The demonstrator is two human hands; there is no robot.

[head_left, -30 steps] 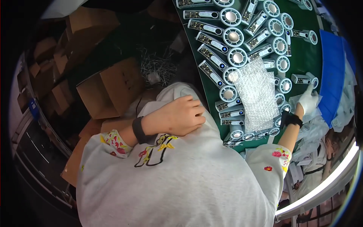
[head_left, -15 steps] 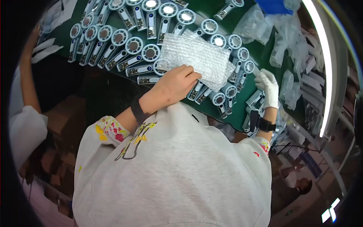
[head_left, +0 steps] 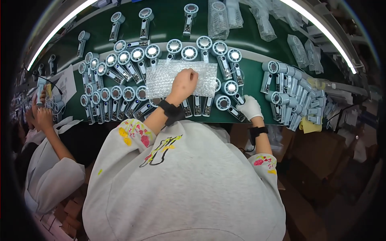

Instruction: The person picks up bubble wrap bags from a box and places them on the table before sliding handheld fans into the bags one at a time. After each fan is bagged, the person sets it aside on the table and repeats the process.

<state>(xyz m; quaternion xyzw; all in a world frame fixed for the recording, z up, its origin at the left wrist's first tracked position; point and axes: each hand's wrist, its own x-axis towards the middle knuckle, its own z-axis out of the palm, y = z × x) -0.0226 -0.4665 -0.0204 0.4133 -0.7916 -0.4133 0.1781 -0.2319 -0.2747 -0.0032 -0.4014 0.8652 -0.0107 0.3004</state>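
My left hand is bare, with a black band at the wrist. Its fingers are curled closed on a clear bubble-wrap bag, which lies over several pale blue handheld fans. Part of the bag and the fingertips' contact are hidden by the hand. My right hand, in a white glove, has its fingers closed at the handle end of a handheld fan. The glove partly covers that handle. Just left of it another handheld fan lies with its handle slanting toward the glove.
Rows of fans cover the green table to the left. More fans are stacked at the right. Bubble-wrapped fans lie at the far side. A co-worker's hand holds a fan at the far left.
The view has swung, showing more of the table's far side and right. My left hand is now higher over the bubble-wrap bag. My gloved hand has come down to a fan handle.
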